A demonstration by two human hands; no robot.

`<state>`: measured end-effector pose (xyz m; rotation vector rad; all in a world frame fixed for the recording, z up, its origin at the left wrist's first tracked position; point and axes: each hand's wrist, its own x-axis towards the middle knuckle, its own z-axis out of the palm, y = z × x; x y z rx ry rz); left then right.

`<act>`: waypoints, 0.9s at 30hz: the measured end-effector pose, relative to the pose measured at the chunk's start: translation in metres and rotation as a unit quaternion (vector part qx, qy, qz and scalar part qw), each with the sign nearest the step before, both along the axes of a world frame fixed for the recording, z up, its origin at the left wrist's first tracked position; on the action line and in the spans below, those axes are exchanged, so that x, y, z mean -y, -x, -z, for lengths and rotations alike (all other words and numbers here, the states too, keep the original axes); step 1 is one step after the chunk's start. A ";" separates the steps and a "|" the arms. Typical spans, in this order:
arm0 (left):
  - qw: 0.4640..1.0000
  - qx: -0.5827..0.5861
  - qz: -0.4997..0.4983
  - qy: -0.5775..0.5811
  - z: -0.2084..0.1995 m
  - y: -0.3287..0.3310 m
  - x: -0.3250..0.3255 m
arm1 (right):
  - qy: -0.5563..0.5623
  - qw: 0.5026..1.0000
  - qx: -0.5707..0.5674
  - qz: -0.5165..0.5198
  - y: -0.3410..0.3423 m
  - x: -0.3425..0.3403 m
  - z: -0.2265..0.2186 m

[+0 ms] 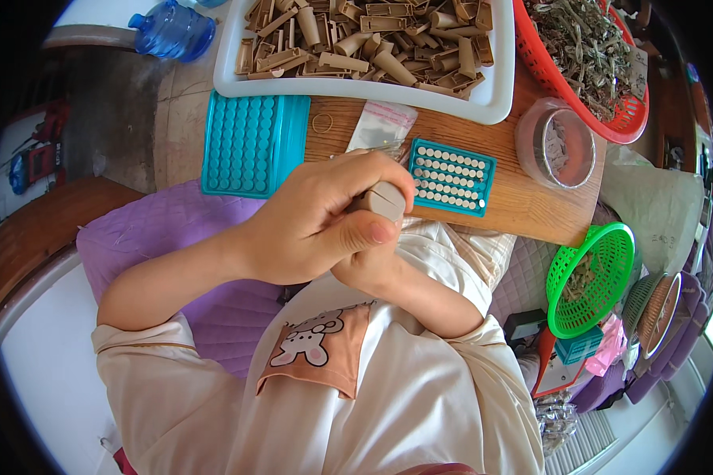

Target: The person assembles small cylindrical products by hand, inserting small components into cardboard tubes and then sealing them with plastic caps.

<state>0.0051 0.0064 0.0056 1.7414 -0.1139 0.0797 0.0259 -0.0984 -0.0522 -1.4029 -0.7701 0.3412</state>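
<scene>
In front of my chest, my left hand (pixel 313 222) is closed round a taupe plastic piece (pixel 382 201). The piece's blunt end, with a thin groove across it, shows between thumb and curled index finger. My right hand (pixel 366 269) is tucked right below the left, touching it. It looks closed, but its fingers and whatever they grip are hidden behind the left hand. Just beyond my hands, a small teal tray (pixel 491 180) holds rows of little white round pieces. Next to it lies a clear plastic bag (pixel 382 127), partly covered by my left hand.
A white tub (pixel 364 85) full of tan plastic parts stands at the far side of the wooden table (pixel 539 214). Left of it sits a larger teal tray (pixel 295 131). A clear round container (pixel 578 150), red basket (pixel 628 119) and green basket (pixel 590 313) are on the right.
</scene>
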 end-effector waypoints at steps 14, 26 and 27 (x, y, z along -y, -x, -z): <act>0.996 -0.069 -0.040 -0.037 -0.007 0.010 0.003 | -0.029 0.996 -0.072 -0.033 0.017 0.000 0.009; 0.991 -0.093 -0.085 0.048 -0.003 0.012 0.005 | 0.016 0.996 -0.035 -0.083 -0.015 0.009 -0.008; 0.991 -0.091 -0.080 0.048 -0.002 0.013 0.005 | 0.030 0.991 -0.041 -0.124 -0.020 0.012 -0.010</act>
